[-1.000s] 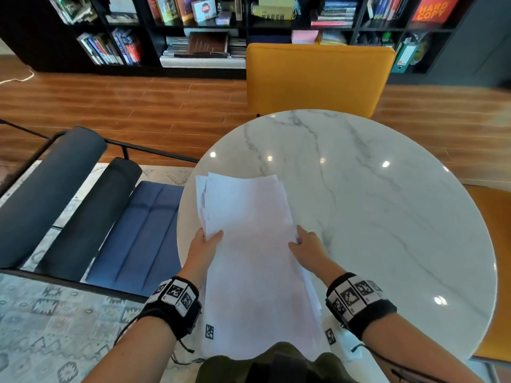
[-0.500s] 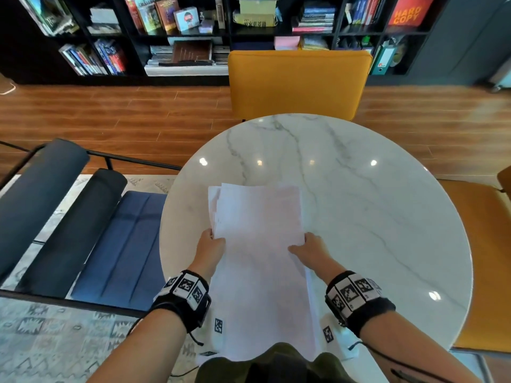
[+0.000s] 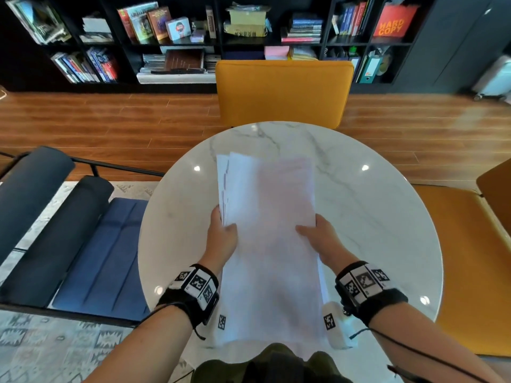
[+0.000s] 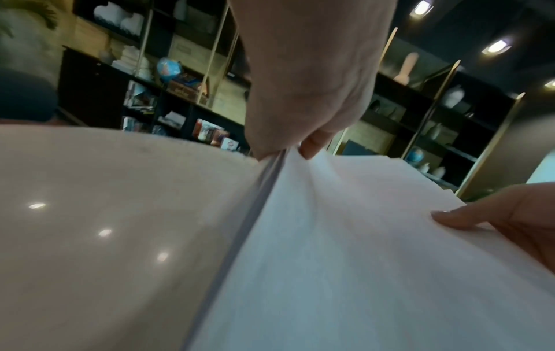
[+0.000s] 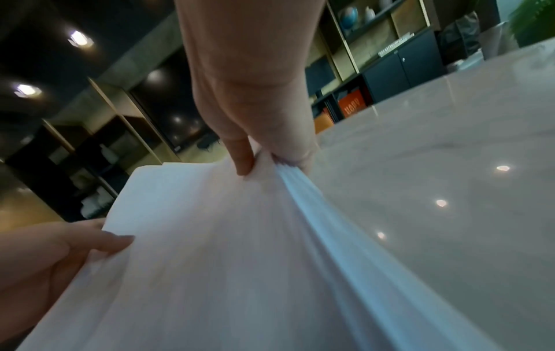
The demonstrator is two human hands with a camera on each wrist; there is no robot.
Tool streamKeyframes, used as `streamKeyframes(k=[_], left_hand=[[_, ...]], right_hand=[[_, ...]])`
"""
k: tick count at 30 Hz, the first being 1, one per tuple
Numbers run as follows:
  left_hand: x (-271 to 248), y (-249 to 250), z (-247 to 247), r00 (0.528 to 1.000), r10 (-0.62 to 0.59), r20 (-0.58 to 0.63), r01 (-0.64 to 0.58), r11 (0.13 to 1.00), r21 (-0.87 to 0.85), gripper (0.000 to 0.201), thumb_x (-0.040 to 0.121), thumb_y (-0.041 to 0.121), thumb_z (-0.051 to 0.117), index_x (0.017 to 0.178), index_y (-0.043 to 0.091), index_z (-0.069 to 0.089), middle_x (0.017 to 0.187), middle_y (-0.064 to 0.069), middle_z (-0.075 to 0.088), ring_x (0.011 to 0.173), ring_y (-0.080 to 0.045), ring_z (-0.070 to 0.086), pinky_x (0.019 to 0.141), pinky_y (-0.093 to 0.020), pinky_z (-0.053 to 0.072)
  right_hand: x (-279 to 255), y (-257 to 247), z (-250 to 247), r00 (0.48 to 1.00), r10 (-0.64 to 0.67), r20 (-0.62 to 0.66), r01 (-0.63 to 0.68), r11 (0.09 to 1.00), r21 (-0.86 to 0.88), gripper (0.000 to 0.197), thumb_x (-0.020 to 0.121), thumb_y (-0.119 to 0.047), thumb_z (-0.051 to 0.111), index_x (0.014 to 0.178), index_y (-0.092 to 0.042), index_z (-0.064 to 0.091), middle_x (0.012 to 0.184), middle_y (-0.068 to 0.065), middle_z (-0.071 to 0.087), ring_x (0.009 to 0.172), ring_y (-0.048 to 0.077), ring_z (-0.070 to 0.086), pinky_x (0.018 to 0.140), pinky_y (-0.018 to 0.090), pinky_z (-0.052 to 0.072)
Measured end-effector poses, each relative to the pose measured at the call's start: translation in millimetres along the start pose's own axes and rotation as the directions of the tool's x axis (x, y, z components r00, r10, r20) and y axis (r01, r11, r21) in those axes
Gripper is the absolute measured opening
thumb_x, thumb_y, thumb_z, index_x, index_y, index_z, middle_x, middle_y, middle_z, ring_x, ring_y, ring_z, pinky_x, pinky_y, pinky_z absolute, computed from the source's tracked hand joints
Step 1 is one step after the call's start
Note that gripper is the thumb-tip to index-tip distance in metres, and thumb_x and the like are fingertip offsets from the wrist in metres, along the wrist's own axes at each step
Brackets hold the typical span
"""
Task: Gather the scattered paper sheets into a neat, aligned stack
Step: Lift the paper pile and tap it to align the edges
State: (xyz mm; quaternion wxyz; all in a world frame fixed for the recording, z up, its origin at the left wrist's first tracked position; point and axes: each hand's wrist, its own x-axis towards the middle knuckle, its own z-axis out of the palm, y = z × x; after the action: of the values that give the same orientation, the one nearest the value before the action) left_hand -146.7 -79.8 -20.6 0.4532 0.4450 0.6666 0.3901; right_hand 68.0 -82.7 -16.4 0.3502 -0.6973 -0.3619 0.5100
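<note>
A stack of white paper sheets (image 3: 271, 233) is held lengthwise over the round marble table (image 3: 373, 222), lifted off its surface. My left hand (image 3: 222, 230) pinches the stack's left edge (image 4: 330, 237), thumb on top. On the other side my right hand (image 3: 318, 233) pinches the right edge (image 5: 228, 237), thumb on top and fingers underneath. Along the far left side several sheet edges stick out unevenly. The stack's near end is hidden behind my body.
A yellow chair (image 3: 282, 95) stands at the table's far side and another yellow seat (image 3: 467, 258) at the right. A dark blue bench (image 3: 83, 244) lies to the left. Bookshelves (image 3: 177, 37) line the back wall.
Both hands have closed on the stack's side edges and raised it from the table. The sheets have drawn closer together, and the view has shifted to centre the table.
</note>
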Motion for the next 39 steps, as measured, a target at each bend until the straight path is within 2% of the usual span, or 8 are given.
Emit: streamKeyframes(k=[3, 7, 11, 16, 20, 25, 31, 39], left_hand=[[0.6, 42.5, 3.4, 0.979, 0.181, -0.093, -0.183, 0.983, -0.011, 0.052, 0.088, 0.004, 0.044, 0.138, 0.015, 0.036, 0.134, -0.007, 0.054, 0.12, -0.024, 0.053, 0.105, -0.041, 0.044], [-4.3, 99.6, 6.1, 0.892, 0.403, -0.203, -0.421, 0.906, -0.054, 0.051, 0.096, 0.005, 0.043, 0.144, 0.008, 0.026, 0.136, 0.005, 0.042, 0.12, -0.005, 0.045, 0.092, 0.001, 0.036], [-14.8, 130.6, 7.1, 0.794, 0.526, -0.304, -0.58, 0.806, -0.121, 0.043, 0.096, 0.002, 0.043, 0.136, 0.006, 0.032, 0.126, 0.007, 0.046, 0.102, 0.018, 0.05, 0.09, 0.003, 0.037], [-25.9, 114.0, 16.4, 0.807, 0.468, -0.359, -0.544, 0.826, -0.146, 0.029, 0.092, 0.006, 0.053, 0.118, -0.001, 0.042, 0.113, -0.007, 0.057, 0.091, 0.012, 0.057, 0.076, 0.003, 0.038], [-31.0, 89.6, 33.0, 0.885, 0.397, -0.241, -0.431, 0.896, -0.105, 0.031, 0.096, 0.013, 0.048, 0.125, 0.005, 0.041, 0.119, -0.015, 0.058, 0.109, -0.025, 0.059, 0.087, -0.016, 0.043], [-34.3, 100.9, 32.9, 0.861, 0.411, -0.299, -0.464, 0.876, -0.133, 0.029, 0.096, 0.013, 0.049, 0.122, 0.003, 0.043, 0.113, -0.001, 0.058, 0.105, -0.017, 0.059, 0.077, 0.002, 0.041], [-36.6, 102.3, 27.4, 0.882, 0.361, -0.302, -0.428, 0.883, -0.194, 0.049, 0.089, 0.027, 0.062, 0.13, 0.01, 0.042, 0.128, -0.005, 0.057, 0.12, -0.019, 0.055, 0.104, -0.036, 0.045], [-41.8, 118.5, 25.5, 0.832, 0.454, -0.319, -0.521, 0.837, -0.168, 0.031, 0.095, 0.018, 0.052, 0.123, 0.01, 0.044, 0.122, -0.011, 0.057, 0.109, -0.019, 0.056, 0.097, -0.029, 0.047]], right_hand=[[-5.6, -44.0, -14.1, 0.982, -0.178, -0.068, 0.181, 0.983, 0.04, 0.036, 0.085, -0.004, 0.058, 0.121, -0.007, 0.055, 0.105, 0.008, 0.064, 0.089, 0.023, 0.062, 0.065, 0.026, 0.049], [-22.3, -99.2, -31.9, 0.905, -0.404, -0.134, 0.422, 0.893, 0.157, 0.041, 0.087, -0.003, 0.056, 0.125, -0.018, 0.053, 0.107, -0.002, 0.064, 0.094, 0.015, 0.063, 0.076, 0.023, 0.053], [-40.7, -123.8, -49.0, 0.808, -0.565, -0.166, 0.586, 0.8, 0.13, 0.034, 0.087, -0.009, 0.059, 0.115, -0.028, 0.055, 0.106, -0.008, 0.066, 0.103, 0.014, 0.064, 0.088, 0.029, 0.052], [-43.0, -101.1, -56.2, 0.812, -0.561, -0.161, 0.583, 0.794, 0.173, 0.038, 0.082, -0.016, 0.07, 0.117, -0.02, 0.056, 0.109, -0.003, 0.069, 0.102, 0.014, 0.067, 0.086, 0.032, 0.055], [-29.6, -68.6, -46.5, 0.868, -0.457, -0.195, 0.485, 0.865, 0.127, 0.022, 0.085, -0.015, 0.063, 0.105, -0.025, 0.06, 0.099, -0.001, 0.07, 0.099, 0.024, 0.067, 0.091, 0.051, 0.053], [-34.8, -73.7, -55.7, 0.852, -0.49, -0.188, 0.52, 0.835, 0.181, 0.029, 0.086, -0.016, 0.065, 0.113, -0.022, 0.058, 0.101, -0.005, 0.07, 0.093, 0.013, 0.068, 0.078, 0.031, 0.054], [-36.9, -73.8, -68.2, 0.859, -0.489, -0.152, 0.511, 0.806, 0.299, 0.047, 0.08, -0.018, 0.073, 0.122, -0.016, 0.051, 0.11, 0.002, 0.069, 0.098, 0.016, 0.069, 0.081, 0.033, 0.056], [-45.4, -84.4, -76.4, 0.778, -0.6, -0.184, 0.628, 0.747, 0.217, 0.026, 0.084, -0.02, 0.069, 0.101, -0.036, 0.059, 0.102, -0.009, 0.069, 0.092, 0.002, 0.067, 0.078, 0.026, 0.053]])
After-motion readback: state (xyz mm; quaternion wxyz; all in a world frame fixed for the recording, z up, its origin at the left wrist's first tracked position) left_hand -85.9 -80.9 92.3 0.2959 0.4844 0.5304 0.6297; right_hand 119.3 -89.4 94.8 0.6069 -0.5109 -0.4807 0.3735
